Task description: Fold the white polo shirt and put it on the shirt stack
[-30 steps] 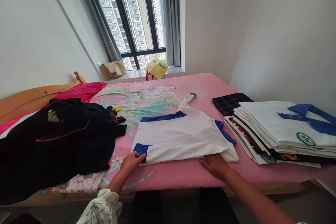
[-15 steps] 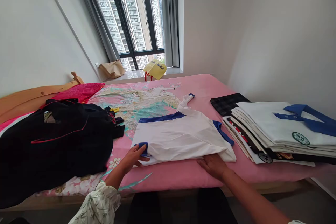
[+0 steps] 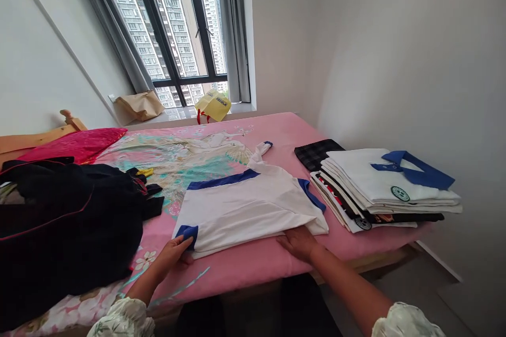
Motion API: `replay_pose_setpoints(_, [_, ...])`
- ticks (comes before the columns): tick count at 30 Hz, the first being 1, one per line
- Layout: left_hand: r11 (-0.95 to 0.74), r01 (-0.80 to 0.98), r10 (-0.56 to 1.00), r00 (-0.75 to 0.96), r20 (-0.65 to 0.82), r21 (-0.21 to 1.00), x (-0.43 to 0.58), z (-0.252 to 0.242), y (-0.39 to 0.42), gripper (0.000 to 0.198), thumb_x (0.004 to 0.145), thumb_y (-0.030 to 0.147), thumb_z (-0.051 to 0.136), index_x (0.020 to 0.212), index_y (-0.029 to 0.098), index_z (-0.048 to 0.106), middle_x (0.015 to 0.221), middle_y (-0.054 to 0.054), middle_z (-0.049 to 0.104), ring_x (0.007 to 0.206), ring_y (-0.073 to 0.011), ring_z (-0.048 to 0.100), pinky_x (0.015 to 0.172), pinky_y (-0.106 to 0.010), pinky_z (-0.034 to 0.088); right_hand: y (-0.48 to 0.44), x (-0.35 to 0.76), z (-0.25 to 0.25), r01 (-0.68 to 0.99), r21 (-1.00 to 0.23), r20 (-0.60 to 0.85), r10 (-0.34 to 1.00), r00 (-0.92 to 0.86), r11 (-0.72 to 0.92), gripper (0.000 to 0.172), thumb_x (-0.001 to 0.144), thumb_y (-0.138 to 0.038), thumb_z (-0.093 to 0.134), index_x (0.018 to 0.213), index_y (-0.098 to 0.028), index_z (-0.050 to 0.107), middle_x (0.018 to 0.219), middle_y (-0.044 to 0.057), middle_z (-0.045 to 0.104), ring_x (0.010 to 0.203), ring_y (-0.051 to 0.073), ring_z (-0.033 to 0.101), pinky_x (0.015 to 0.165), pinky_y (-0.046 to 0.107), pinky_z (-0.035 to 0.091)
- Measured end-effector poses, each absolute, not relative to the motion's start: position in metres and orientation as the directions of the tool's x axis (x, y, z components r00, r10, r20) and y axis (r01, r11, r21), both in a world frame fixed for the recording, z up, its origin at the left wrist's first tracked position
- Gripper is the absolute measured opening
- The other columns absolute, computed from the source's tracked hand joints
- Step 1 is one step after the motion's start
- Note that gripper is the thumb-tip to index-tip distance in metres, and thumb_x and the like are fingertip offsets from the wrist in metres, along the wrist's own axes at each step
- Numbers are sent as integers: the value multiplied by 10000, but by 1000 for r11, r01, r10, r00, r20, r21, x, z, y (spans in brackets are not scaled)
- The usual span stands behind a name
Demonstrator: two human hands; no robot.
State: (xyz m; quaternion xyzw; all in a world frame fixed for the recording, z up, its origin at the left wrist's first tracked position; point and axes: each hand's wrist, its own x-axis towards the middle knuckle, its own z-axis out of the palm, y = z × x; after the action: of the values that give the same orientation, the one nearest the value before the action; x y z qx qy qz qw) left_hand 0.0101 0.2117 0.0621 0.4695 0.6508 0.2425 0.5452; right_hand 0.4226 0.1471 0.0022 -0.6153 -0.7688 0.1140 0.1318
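Note:
A white polo shirt [image 3: 241, 205] with blue trim lies partly folded on the pink bed sheet, one sleeve [image 3: 261, 151] stretched toward the far side. My left hand [image 3: 174, 254] is closed on the shirt's near left corner, thumb on top of the blue edging and the other fingers low beside it. At the near edge, toward the right, my right hand [image 3: 299, 244] reaches beneath the white cloth. Its thumb side shows against the sheet, while most fingers are hidden under the fabric, so their grip cannot be made out.
To the right stands a stack of folded shirts [image 3: 356, 179], with a dark checked cloth [image 3: 318, 154] behind it. A heap of black clothes [image 3: 79, 221] covers the left side, near a red pillow [image 3: 75, 145]. A paper bag [image 3: 142, 105] and yellow bag [image 3: 213, 104] rest by the window.
The view has turned to the right, so everything appears farther left. Both hands stay at the same spots on the shirt, whose folds look nearly unchanged.

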Motion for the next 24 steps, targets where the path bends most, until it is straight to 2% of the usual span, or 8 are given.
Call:
replay_pose_setpoints(5, [300, 236, 953, -36, -300, 924, 11, 74, 232, 415, 708, 437, 681, 1020, 190, 563, 604, 49, 597, 447, -101, 587, 494, -227, 511, 147, 421, 11, 918, -341, 38, 979, -202, 202, 626, 871, -505, 403, 1391, -158, 389, 1460, 116, 329, 1351, 297, 269, 1124, 455, 163])
replay_pose_setpoints(10, [375, 271, 925, -56, -375, 886, 27, 78, 239, 318, 742, 341, 663, 993, 169, 570, 580, 33, 594, 419, -118, 584, 441, -231, 500, 145, 404, 27, 910, -370, -70, 971, -229, 188, 632, 867, -537, 388, 1388, -180, 401, 1447, 113, 352, 1344, 315, 284, 1111, 477, 179])
replay_pose_setpoints(15, [298, 218, 953, -9, -304, 929, 47, 122, 242, 354, 731, 403, 667, 995, 183, 582, 731, 12, 666, 469, -109, 594, 544, -275, 558, 154, 383, 26, 873, -443, -89, 959, -268, 203, 732, 855, -604, 368, 1441, -172, 289, 1479, 103, 290, 1362, 285, 259, 1119, 437, 205])
replay_pose_setpoints(19, [158, 307, 985, 13, -170, 939, 47, 165, 249, 398, 701, 506, 664, 912, 172, 614, 617, 19, 650, 504, -139, 619, 559, -255, 553, 169, 386, 30, 875, -451, -66, 972, -227, 173, 672, 878, -561, 359, 1445, -211, 280, 1499, 56, 250, 1386, 275, 195, 1138, 448, 163])
replay_pose_setpoints(22, [153, 345, 987, -6, -161, 926, 40, 156, 254, 388, 669, 482, 691, 909, 184, 623, 589, 30, 634, 512, -147, 626, 550, -256, 548, 174, 396, 37, 890, -424, 0, 983, -186, 168, 684, 883, -502, 383, 1466, -189, 209, 1526, 51, 141, 1404, 277, 115, 1154, 461, 93])
replay_pose_setpoints(24, [236, 342, 969, -13, -246, 910, 34, 127, 253, 397, 624, 438, 727, 909, 184, 617, 581, 35, 620, 502, -146, 618, 504, -248, 528, 173, 401, 36, 889, -426, 5, 983, -184, 169, 702, 880, -524, 381, 1468, -186, 200, 1529, 51, 130, 1404, 275, 112, 1156, 459, 94])
